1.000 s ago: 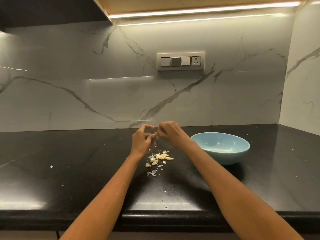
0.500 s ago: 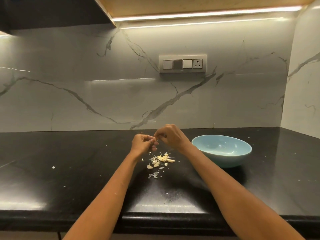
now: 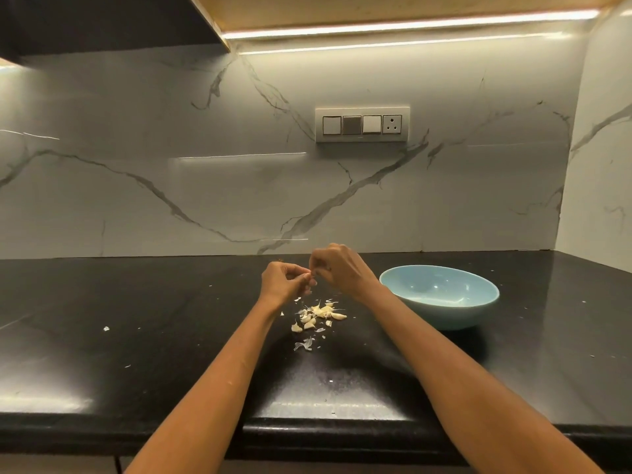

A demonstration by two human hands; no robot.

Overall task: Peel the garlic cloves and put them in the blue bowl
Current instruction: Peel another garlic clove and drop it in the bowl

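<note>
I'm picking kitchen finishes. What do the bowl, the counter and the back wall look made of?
Blue bowl: likely glazed ceramic, with glossy highlights. Counter: polished black stone, perhaps granite, mirroring the lights. Back wall: white marble-look slab or tile, grey veining, soft sheen.

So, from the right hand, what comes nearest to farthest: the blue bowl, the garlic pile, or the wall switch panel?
1. Garlic pile: just below the right hand, toward the person.
2. Blue bowl: to its right on the counter.
3. Switch panel: up on the back wall, farthest.
</note>
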